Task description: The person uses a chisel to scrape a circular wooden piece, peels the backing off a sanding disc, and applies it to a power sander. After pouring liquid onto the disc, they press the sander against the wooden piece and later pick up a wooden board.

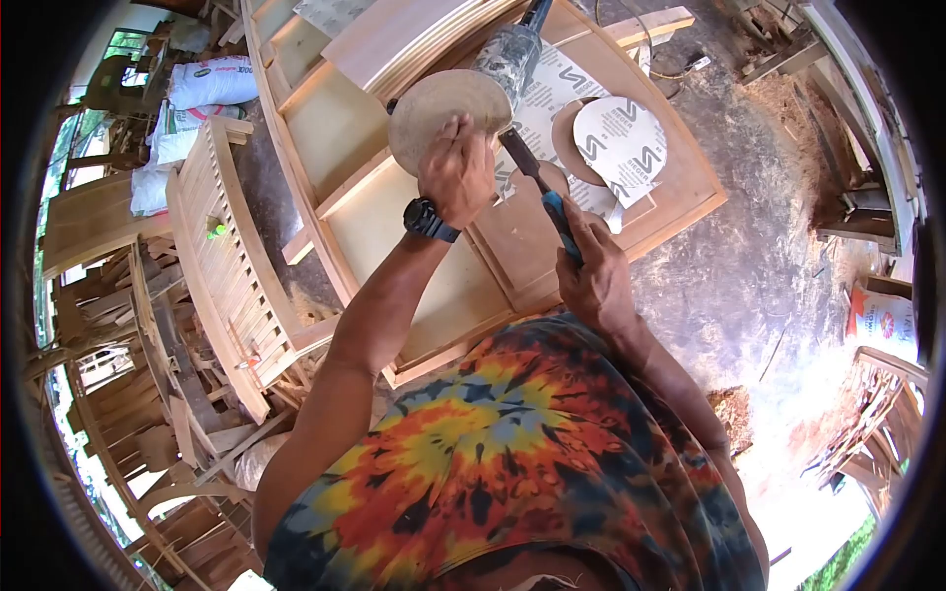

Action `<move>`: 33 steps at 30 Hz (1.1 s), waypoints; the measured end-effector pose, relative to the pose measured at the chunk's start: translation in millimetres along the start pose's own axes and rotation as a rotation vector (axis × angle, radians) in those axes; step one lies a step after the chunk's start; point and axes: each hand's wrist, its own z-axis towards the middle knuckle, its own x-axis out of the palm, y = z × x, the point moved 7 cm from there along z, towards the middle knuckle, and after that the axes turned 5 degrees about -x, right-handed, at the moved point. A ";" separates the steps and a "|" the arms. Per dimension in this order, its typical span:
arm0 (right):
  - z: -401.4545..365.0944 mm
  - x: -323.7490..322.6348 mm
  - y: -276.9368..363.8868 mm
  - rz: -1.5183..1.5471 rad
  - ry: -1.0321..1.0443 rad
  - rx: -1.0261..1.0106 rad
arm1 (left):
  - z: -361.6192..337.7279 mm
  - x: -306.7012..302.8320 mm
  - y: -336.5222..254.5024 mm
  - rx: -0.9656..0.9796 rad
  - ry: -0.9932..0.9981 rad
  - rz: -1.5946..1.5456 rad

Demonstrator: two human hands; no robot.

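Note:
My left hand (456, 175), with a black watch on its wrist, lies with its fingers stretched over a round tan sanding disc (434, 103). The disc is mounted on an angle grinder (509, 59) resting on the wooden panel. My right hand (599, 266) is wrapped around the blue handle of a chisel (518, 153). Its dark flat blade points at the disc's lower right edge; whether it touches is hard to tell. Beside the tool lie a white round sheet with printed logos (621, 143) and a larger printed sheet (552, 98) with round cutouts.
Under these lies a framed wooden panel (631, 227) with open compartments on its left. A slatted wooden piece (222, 231) stands at left, near white sacks (212, 84). Wood scraps (187, 345) pile up beyond it. A cable (650, 44) crosses the back right.

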 end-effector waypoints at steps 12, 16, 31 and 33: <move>12.7 0.0 -0.8 0.130 0.072 0.103 | -1.6 -2.8 -1.9 0.070 -0.022 0.021; 8.5 5.8 -9.1 0.382 0.129 0.329 | -2.4 -0.9 0.0 0.049 -0.017 -0.040; 22.3 -14.8 9.1 0.110 0.114 0.009 | -1.9 -2.1 3.7 -0.053 -0.056 -0.109; 25.2 -12.7 9.6 0.098 0.137 0.003 | -1.0 -3.3 5.3 -0.049 -0.055 -0.120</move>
